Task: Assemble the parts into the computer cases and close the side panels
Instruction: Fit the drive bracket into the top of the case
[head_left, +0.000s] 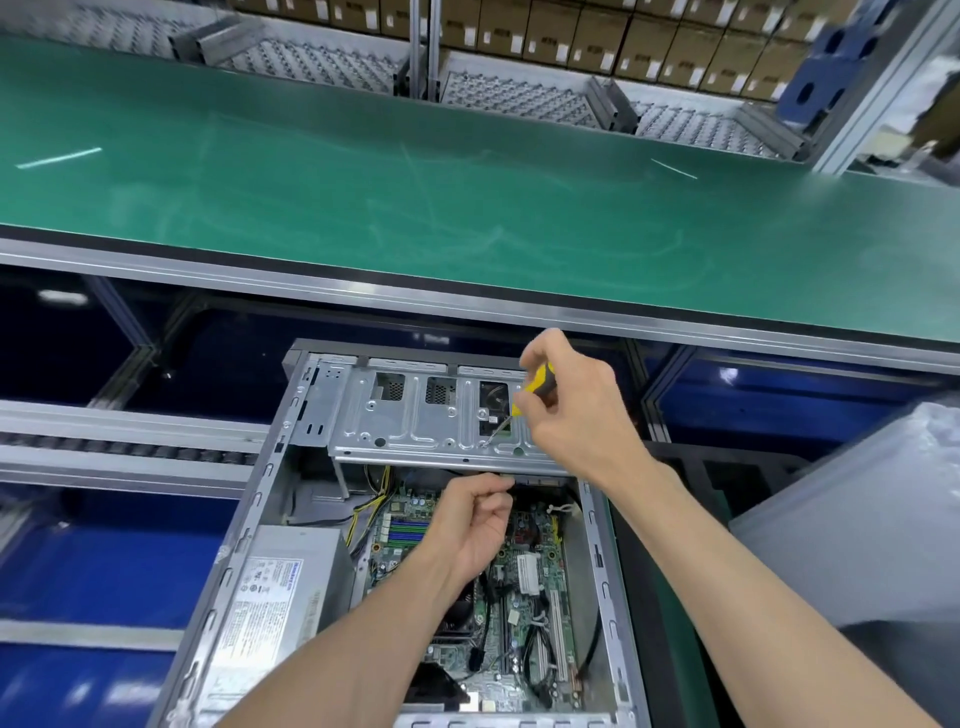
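While the open computer case (415, 545) lies on its side below the green tabletop (467, 208), right hand (571, 410) pinches a yellow screwdriver (535, 387) tip-down on the drive cage (415, 415), left hand (472, 525) curled underneath, likely steadying it for screwing.

A wide green conveyor belt (467, 187) is stretching across the upper half of the view, edged along its near side by an aluminium rail (363, 291). Beyond the belt, perforated metal trays (519, 93) are lying in a row, and behind them stacked cardboard boxes (649, 47) with white labels are filling the background. A blue block with round holes (826, 67) is leaning at the upper right beside an aluminium frame post (872, 98). At the lower right, something wrapped in translucent plastic (872, 519) is sitting. Blue panels (88, 561) are showing at the lower left, under a roller track (119, 452).
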